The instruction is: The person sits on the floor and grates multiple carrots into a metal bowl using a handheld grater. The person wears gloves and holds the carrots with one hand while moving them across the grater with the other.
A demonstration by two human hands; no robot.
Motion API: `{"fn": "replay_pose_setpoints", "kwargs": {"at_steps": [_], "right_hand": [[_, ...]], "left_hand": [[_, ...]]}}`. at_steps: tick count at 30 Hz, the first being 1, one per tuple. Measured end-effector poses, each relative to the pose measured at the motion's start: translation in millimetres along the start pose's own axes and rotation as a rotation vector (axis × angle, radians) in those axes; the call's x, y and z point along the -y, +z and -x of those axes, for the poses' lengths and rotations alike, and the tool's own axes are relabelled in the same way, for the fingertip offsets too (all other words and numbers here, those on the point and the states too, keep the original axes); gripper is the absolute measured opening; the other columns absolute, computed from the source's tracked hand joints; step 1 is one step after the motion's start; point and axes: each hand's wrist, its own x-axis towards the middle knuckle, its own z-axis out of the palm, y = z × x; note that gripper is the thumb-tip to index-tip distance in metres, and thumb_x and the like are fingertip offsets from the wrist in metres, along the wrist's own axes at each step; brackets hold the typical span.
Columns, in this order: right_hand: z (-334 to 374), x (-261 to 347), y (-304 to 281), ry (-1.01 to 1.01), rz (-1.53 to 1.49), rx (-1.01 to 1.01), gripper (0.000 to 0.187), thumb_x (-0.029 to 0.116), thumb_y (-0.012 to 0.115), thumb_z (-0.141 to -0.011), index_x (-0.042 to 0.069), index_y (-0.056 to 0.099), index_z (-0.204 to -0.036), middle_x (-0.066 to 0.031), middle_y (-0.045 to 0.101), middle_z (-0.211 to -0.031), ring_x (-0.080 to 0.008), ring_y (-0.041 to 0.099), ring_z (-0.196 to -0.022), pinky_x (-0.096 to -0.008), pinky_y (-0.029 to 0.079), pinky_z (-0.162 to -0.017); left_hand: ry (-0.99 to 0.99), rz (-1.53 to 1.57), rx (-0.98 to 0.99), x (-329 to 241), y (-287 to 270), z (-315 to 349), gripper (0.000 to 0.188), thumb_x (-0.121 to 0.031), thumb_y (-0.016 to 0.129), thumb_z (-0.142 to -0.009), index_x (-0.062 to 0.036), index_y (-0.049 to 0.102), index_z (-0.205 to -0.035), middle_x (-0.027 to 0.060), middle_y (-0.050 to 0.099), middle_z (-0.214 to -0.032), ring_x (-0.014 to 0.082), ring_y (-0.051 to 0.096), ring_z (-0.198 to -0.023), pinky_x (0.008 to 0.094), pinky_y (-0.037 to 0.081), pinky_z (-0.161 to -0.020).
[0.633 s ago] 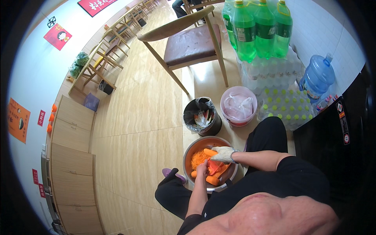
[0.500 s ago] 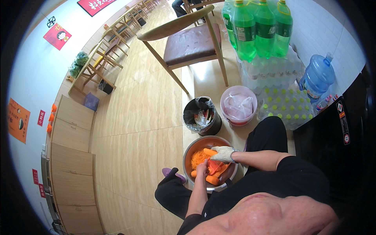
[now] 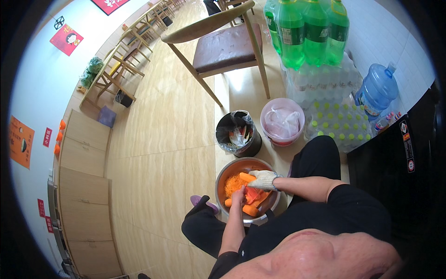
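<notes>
Over a wide metal basin (image 3: 221, 173) between my legs, my right hand (image 3: 264, 180), in a pale knitted glove, is closed around a carrot (image 3: 246, 177). My left hand (image 3: 238, 196) is bare and closed at the near end of a red tool (image 3: 252, 193) that looks like a grater, tilted inside the basin. My hands partly hide it. Fine orange carrot shreds (image 3: 233, 185) are heaped at the basin's left. Thick whole carrots (image 3: 251, 211) lie at its near side, below the grater.
Beyond the basin stand a lined black bin (image 3: 253, 147) with scraps and a pink bucket (image 3: 266, 128) holding a plastic bag. Bottle packs (image 3: 320, 83), a blue water jug (image 3: 377, 88) and a black appliance (image 3: 385, 149) line the right. A wooden chair (image 3: 223, 49) stands farther off.
The whole view has shifted slightly. Both hands keep nearly the same hold over the basin, and the carrot stays by the grater.
</notes>
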Motion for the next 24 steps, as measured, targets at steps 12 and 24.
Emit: {"fn": "replay_pose_setpoints", "kwargs": {"at_steps": [12,24], "right_hand": [[-13,-13,5,-0.096,-0.010,-0.101,0.069,0.044,0.062,-0.081,0.008,0.046,-0.138,-0.0185,0.064,-0.112,-0.0270,0.066,-0.086,-0.0354,0.052,-0.076],[-43,-49,18,-0.124,0.133,-0.179,0.069,0.048,0.060,-0.084,0.009,0.045,-0.138,-0.0189,0.050,-0.136,-0.0332,0.049,-0.125,-0.0378,0.038,-0.105]], "left_hand": [[0.020,0.423,-0.093,-3,-16,-19,0.031,-0.037,0.056,-0.096,-0.0107,0.055,-0.079,-0.0011,0.043,-0.057,0.0109,0.029,-0.038,0.0252,0.024,-0.034],[0.158,0.714,-0.203,17,-15,-92,0.039,-0.038,0.055,-0.097,-0.0165,0.044,-0.066,-0.0025,0.038,-0.049,0.0110,0.028,-0.033,0.0283,0.020,-0.031]]}}
